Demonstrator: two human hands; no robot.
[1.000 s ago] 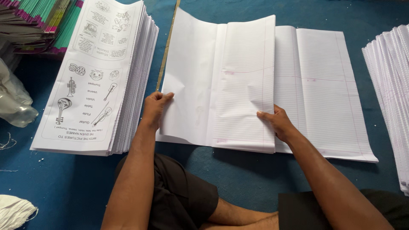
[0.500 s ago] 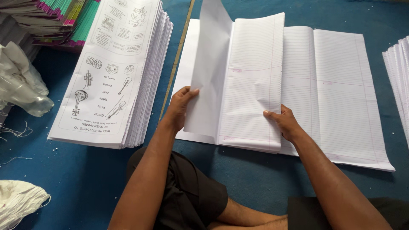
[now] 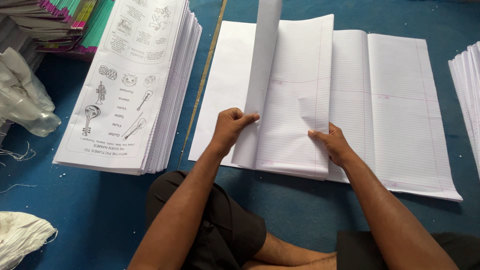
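Observation:
A bundle of large ruled white sheets (image 3: 395,100) lies open on the blue floor in front of me. My left hand (image 3: 231,127) pinches the near edge of one upright sheet (image 3: 262,65), lifted to vertical over the middle of the bundle. My right hand (image 3: 334,145) holds the near edge of a folded wad of ruled pages (image 3: 295,110) just right of that sheet. A blank white sheet (image 3: 222,85) lies flat at the left of the bundle.
A tall stack of printed sheets with instrument drawings (image 3: 130,85) stands to the left. Coloured-edge books (image 3: 65,25) are piled at the far left. A crumpled clear plastic bag (image 3: 25,100), white cloth (image 3: 20,235) and another paper stack (image 3: 467,95) at the right edge surround me.
My left hand has raised the sheet from a low slant to upright and shifted right. The right hand stays on the folded pages. The view has drifted, so the bundle appears further right.

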